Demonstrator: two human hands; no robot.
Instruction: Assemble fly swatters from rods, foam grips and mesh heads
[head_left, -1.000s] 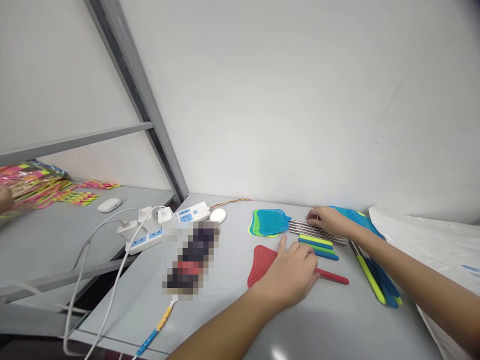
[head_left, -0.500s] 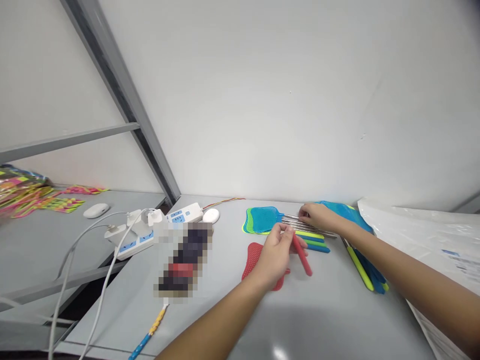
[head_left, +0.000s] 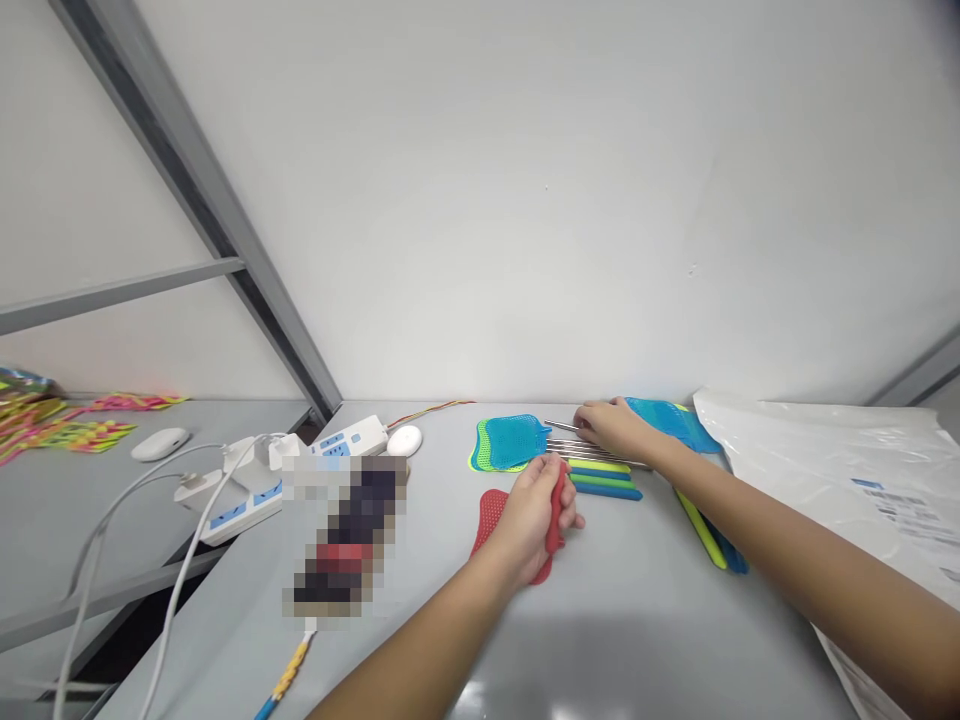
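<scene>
My left hand (head_left: pixel 529 515) is wrapped round a red handle (head_left: pixel 556 512), held nearly upright. Under and beside that hand lies a red perforated fly swatter head (head_left: pixel 489 512), partly covered. My right hand (head_left: pixel 611 428) has its fingers closed on a thin metal rod (head_left: pixel 559 426) that sticks out to the left. Below the rod, several more metal rods (head_left: pixel 574 448) lie side by side. To their left rest stacked blue and green fly swatter heads (head_left: pixel 510 443). Blue, green and yellow handles (head_left: pixel 607 480) lie in a row just right of my left hand.
More blue swatter heads (head_left: pixel 667 422) and handles (head_left: pixel 701 530) lie under my right arm. A white plastic bag (head_left: pixel 825 480) covers the right side. Leftward are a blurred-out phone-like object (head_left: pixel 352 535), a power strip (head_left: pixel 360 437) with cables, and a round white object (head_left: pixel 405 440).
The red handle has turned more upright and sits deeper in my left hand. My right hand has lifted one rod slightly apart from the others. The view has shifted a little to the right.
</scene>
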